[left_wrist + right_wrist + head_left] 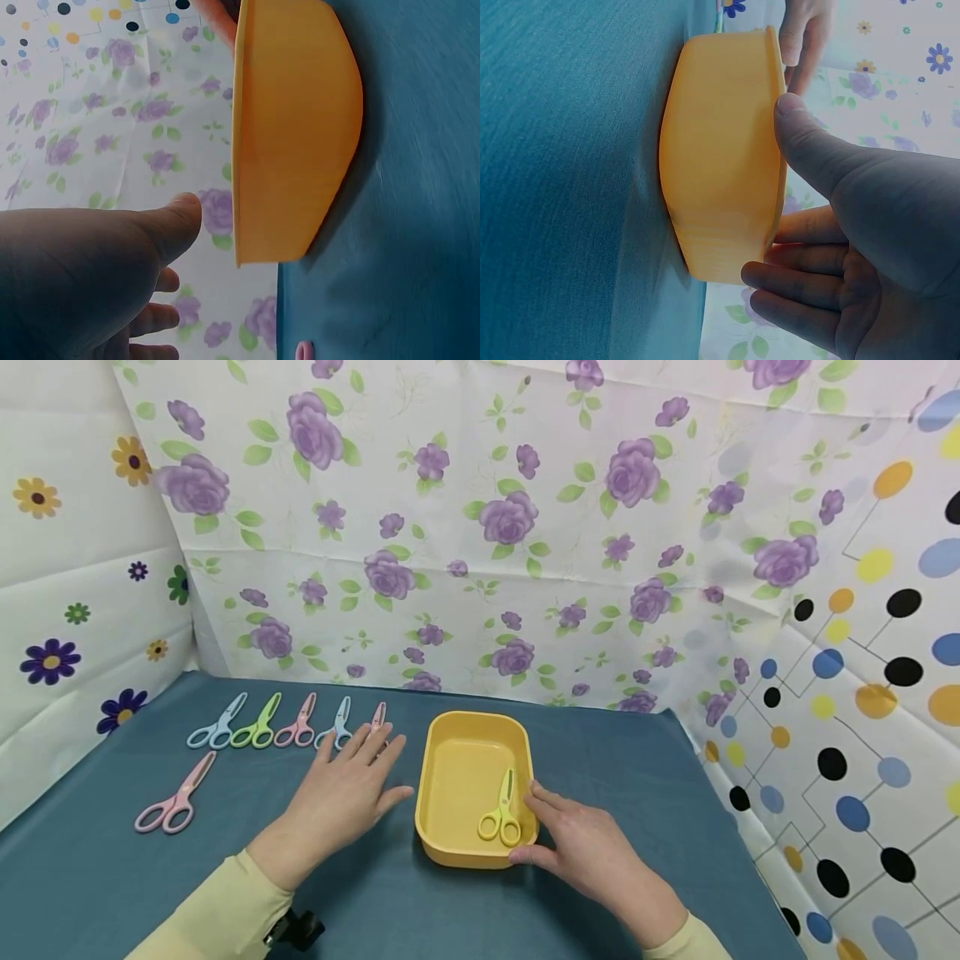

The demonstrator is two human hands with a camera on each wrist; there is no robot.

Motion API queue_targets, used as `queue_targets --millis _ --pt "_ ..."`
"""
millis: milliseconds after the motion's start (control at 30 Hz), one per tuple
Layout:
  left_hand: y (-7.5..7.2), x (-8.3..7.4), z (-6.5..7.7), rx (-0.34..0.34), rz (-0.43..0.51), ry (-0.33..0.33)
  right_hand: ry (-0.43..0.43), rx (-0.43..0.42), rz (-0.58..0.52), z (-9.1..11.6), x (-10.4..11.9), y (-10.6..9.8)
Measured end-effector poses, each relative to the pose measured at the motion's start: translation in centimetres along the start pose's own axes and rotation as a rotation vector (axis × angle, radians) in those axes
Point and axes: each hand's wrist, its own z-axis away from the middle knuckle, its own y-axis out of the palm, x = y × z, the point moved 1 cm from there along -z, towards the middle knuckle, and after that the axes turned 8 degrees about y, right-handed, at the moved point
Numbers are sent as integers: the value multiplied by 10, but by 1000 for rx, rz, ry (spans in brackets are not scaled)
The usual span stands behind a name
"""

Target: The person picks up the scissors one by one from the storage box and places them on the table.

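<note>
My left hand (348, 785) is held with fingers spread, nearest to the right end of a row of scissors, and its fingertips overlap the small pink scissors (378, 717) and the light blue scissors (342, 717) in the head view. Nothing is gripped in it. A yellow plastic box (442, 852) stands to its right, with yellow-green scissors (501, 820) lying inside. At the box's near right corner, my right hand (592, 852) touches the rim with thumb and fingers extended. In the right wrist view, the thumb (799, 124) rests at the rim.
Further left in the row lie blue scissors (217, 727), green scissors (258, 727) and pink scissors (297, 727). Another pink pair of scissors (177, 797) lies closer in front. Blue cloth (360, 910) covers the table, with patterned cloth walls (465, 527) behind and beside it.
</note>
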Motion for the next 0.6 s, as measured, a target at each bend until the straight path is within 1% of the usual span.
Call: queue_targets --millis 233,600 --pt "4 -11 -9 15 9 30 -3 -3 -2 1 0 0" --pt "5 -31 -26 -3 8 131 12 12 2 -1 0 1"
